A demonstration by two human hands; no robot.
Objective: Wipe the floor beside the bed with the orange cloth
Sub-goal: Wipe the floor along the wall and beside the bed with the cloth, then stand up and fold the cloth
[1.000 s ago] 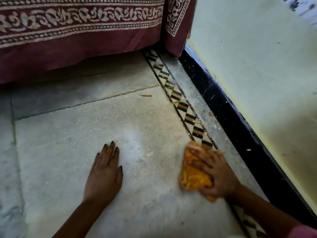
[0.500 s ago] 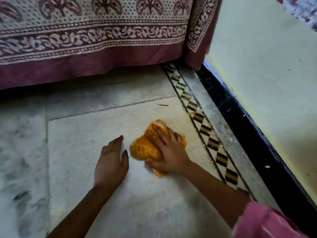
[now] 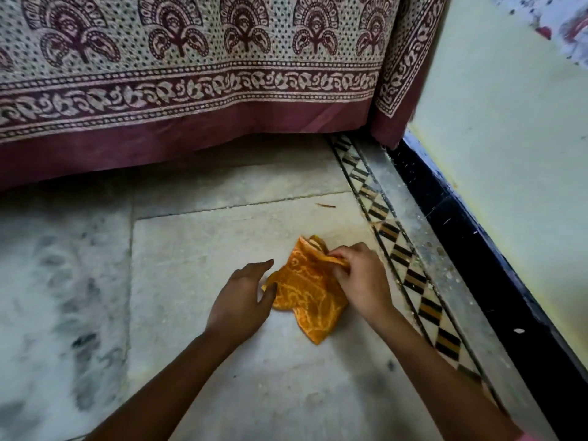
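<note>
The orange patterned cloth lies crumpled on the pale marble floor in front of the bed. My right hand pinches the cloth's upper right edge between thumb and fingers. My left hand rests on the floor at the cloth's left side, thumb touching its left corner, fingers apart. The bed is covered by a maroon and cream printed sheet hanging almost to the floor.
A black and tan patterned tile strip runs along the right. Beyond it are a dusty grey border, a black skirting and a pale yellow wall. A small reddish scrap lies near the floor joint.
My right hand has gone from pressing flat on the cloth to pinching its edge. The cloth has spread out wider. My left hand now touches the cloth's left corner. The view has tilted up.
</note>
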